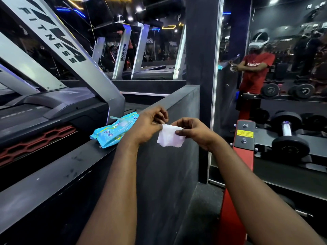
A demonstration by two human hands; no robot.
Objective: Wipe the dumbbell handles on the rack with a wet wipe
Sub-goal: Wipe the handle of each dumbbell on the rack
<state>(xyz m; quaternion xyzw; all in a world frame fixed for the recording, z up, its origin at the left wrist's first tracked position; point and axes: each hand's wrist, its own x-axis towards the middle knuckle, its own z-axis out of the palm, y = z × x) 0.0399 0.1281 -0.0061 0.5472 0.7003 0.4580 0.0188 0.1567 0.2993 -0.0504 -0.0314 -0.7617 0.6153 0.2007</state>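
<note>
A white wet wipe (170, 137) hangs between my two hands in the middle of the view. My left hand (148, 124) pinches its top left corner. My right hand (192, 131) pinches its right edge between thumb and fingers. A blue wet-wipe pack (113, 132) lies on the dark ledge (53, 172) just left of my left hand. To the right stands the red-framed dumbbell rack (245, 133). On it rests a black dumbbell with a chrome handle (286, 128), an arm's reach right of my right hand.
A grey treadmill (58, 96) fills the left, behind the ledge. A dark partition wall (169, 165) stands below my hands. A mirror (283, 59) behind the rack shows a person in a red shirt and more dumbbells (305, 91). The floor by the rack foot is dark.
</note>
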